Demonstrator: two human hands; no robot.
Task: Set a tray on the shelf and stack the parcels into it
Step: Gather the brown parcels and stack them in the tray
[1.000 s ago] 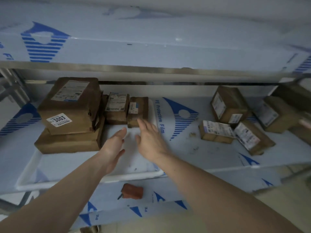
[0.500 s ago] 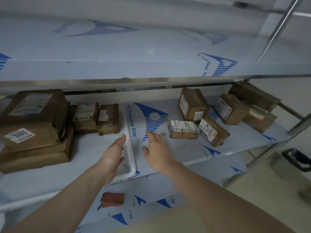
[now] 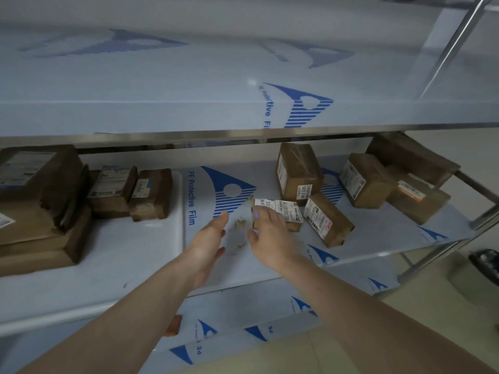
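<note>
Tray placed and part loaded; loose parcels remain at 3 o'clock.
White tray (image 3: 151, 238) sits on the shelf (image 3: 378, 238), holding a large stack (image 3: 40, 211) and two small parcels (image 3: 132, 193) toward 9 o'clock. Left hand (image 3: 208, 238) is released, empty. Right hand (image 3: 270, 236), fingers spread, reaches the nearest labelled parcel (image 3: 280, 211); grip unconfirmed. Five loose parcels (image 3: 364, 182) left.

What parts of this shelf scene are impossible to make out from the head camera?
- Parcel label print: too small and blurred to read on the small parcel near the right hand.
- Big parcel stack: cut off by the left edge.
- Reddish object on the lower shelf: mostly hidden behind the left forearm.
- Dark object on the floor: cut off by the right edge.
</note>
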